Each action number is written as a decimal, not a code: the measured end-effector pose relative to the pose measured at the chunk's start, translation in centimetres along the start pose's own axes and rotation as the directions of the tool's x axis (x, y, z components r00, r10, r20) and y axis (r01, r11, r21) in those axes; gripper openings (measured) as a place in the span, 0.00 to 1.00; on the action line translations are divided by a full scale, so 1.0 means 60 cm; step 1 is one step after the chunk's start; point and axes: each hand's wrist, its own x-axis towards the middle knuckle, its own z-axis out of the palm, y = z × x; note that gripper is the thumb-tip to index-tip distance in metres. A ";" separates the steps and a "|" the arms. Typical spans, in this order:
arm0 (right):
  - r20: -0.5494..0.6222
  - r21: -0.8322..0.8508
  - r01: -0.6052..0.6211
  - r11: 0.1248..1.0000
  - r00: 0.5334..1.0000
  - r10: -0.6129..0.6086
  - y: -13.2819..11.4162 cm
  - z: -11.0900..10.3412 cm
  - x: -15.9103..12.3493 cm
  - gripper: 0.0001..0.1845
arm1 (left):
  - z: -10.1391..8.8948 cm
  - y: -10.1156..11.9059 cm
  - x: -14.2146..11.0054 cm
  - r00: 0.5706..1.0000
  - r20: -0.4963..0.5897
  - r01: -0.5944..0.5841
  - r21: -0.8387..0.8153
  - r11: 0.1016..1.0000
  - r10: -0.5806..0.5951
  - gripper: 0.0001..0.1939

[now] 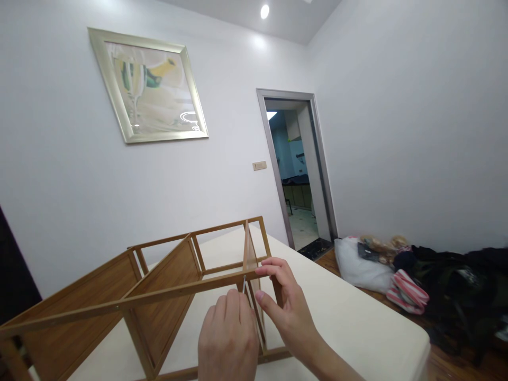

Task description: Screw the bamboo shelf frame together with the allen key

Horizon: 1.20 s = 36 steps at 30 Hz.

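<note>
A bamboo shelf frame (159,275) lies on its side on a white table (357,323). My left hand (228,338) is closed in a pinch around a thin metal tool (243,284), whose tip meets the frame's front rail. My right hand (283,304) rests on the same rail just to the right, with its fingertips pressed on the wood and the thumb beneath, gripping the frame.
A framed picture (148,84) hangs tilted on the wall behind. An open doorway (299,169) leads to another room. On the floor at the right lie a white bag (359,264), a striped pouch (407,293) and dark clothes (460,286).
</note>
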 end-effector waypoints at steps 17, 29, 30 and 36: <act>-0.043 -0.330 0.154 0.931 0.983 -0.178 -0.003 -0.004 0.002 0.11 | -0.009 -0.016 0.010 0.981 -0.171 0.031 -0.312 0.950 -0.088 0.14; 0.248 -0.010 -0.033 0.999 0.968 0.035 -0.062 -0.036 0.042 0.11 | 0.026 -0.013 0.000 0.972 -0.193 -0.012 -0.619 0.785 -0.137 0.15; 0.276 0.052 -0.133 0.990 0.954 0.114 -0.066 -0.038 0.050 0.10 | 0.029 -0.014 0.001 0.975 -0.180 -0.010 -0.617 0.787 -0.129 0.16; 0.272 0.091 -0.294 0.951 0.926 0.260 -0.076 -0.041 0.069 0.15 | 0.039 -0.022 0.007 0.975 -0.125 0.081 -0.577 0.812 -0.186 0.19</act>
